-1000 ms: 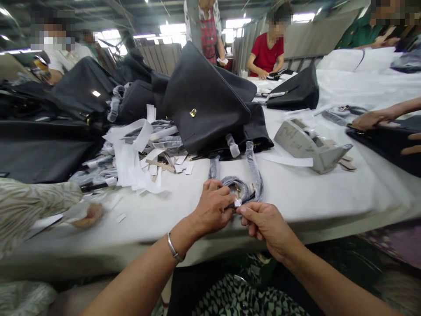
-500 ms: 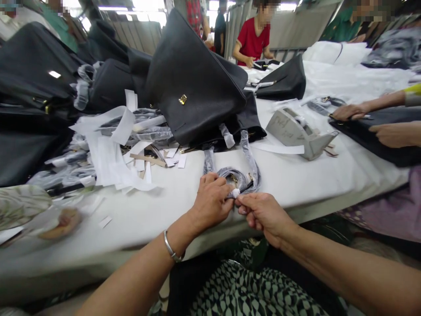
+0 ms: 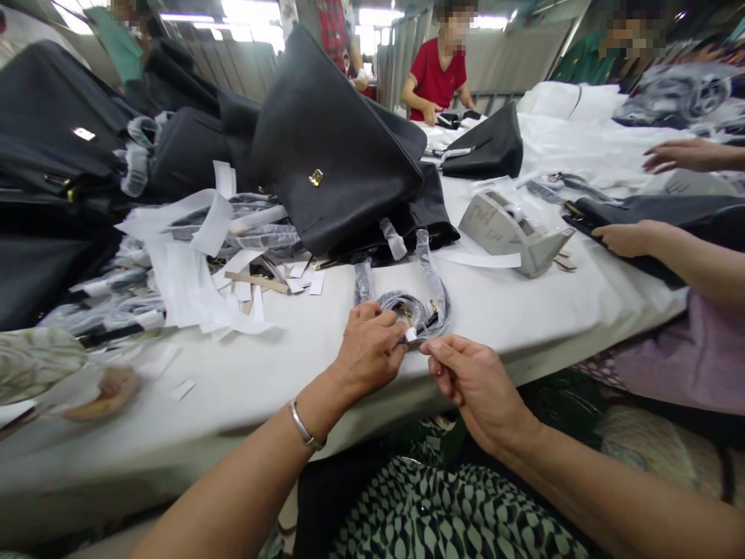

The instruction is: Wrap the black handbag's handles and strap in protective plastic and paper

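Where both hands meet: a film-wrapped coiled strap [image 3: 399,297] lies near the front edge of the white-covered table [image 3: 314,334]; clock bearings below run from it, with 12 pointing away from the wearer.
Left hand [image 3: 372,341]: at 8 o'clock; fingers bent and gripping the coil's near edge.
Right hand [image 3: 474,380]: at 4 o'clock; thumb and forefinger appear pinched on a thin dark strap end, though the contact is too small to confirm.
White tab [image 3: 411,334]: between the hands; it could crease or pull loose if the pinch drags sideways.
Coil: could spring apart or slide over the edge if the left grip slackens.
Wrapped handle [image 3: 429,268]: beside the coil at 1 o'clock; it could snag on the gold clip [image 3: 434,309] and tear its film.
Black bag [image 3: 343,147]: 11 to 12 o'clock, leaning; a tug on the handle could tip it.
Paper strips [image 3: 180,279]: 10 o'clock, loose; a sweeping left forearm could scatter them.
Tape dispenser [image 3: 489,225]: between 1 and 2 o'clock, well apart; little risk.
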`<state>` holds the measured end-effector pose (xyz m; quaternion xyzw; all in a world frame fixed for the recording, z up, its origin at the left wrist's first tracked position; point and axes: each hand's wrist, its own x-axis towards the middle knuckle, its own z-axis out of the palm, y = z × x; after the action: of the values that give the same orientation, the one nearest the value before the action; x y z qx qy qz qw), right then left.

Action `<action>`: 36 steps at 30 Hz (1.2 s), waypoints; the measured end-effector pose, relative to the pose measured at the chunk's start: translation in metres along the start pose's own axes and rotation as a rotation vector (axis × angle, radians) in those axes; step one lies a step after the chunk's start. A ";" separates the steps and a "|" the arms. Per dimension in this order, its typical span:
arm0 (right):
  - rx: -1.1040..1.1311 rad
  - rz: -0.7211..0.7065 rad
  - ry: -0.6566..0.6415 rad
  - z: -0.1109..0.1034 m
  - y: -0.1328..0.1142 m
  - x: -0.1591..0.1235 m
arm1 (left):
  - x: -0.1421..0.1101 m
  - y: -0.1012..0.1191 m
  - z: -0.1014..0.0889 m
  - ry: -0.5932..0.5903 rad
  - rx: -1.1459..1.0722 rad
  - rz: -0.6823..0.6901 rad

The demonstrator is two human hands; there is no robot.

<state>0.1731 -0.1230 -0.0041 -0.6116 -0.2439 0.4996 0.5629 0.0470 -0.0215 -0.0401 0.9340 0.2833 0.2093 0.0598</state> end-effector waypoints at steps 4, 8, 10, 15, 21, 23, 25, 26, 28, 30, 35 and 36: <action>0.022 0.004 -0.025 0.007 -0.002 -0.001 | -0.001 0.002 0.000 -0.004 0.037 0.031; -0.036 0.202 0.007 0.014 0.005 0.014 | -0.002 0.001 -0.001 -0.003 0.055 0.034; -0.059 0.234 0.020 0.016 0.008 0.020 | -0.002 0.001 -0.001 0.003 0.049 0.032; -0.096 0.251 0.046 0.017 0.004 0.020 | -0.002 -0.001 0.001 0.004 0.030 0.030; -0.117 0.307 0.077 0.020 -0.001 0.023 | -0.003 -0.001 0.005 0.133 -0.042 -0.031; -0.116 0.324 0.058 0.020 -0.002 0.025 | -0.004 -0.001 0.004 0.113 -0.026 0.000; -0.113 0.331 0.041 0.018 -0.003 0.026 | -0.004 -0.001 0.002 0.060 0.010 0.054; -0.112 0.336 0.035 0.017 -0.004 0.027 | -0.004 -0.002 0.001 0.040 0.016 0.070; -0.113 0.363 0.010 0.013 -0.006 0.027 | -0.004 -0.003 0.001 0.035 0.006 0.072; -0.116 0.406 -0.029 0.009 -0.007 0.027 | -0.004 -0.004 0.001 0.053 -0.010 0.057; -0.103 0.451 -0.085 0.001 -0.009 0.026 | -0.003 -0.002 0.002 0.044 -0.024 -0.002; -0.093 0.453 -0.091 0.000 -0.009 0.026 | -0.003 -0.001 0.003 0.038 -0.034 -0.020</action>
<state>0.1850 -0.0987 -0.0047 -0.6528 -0.1481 0.6285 0.3962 0.0456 -0.0218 -0.0437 0.9259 0.2899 0.2313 0.0723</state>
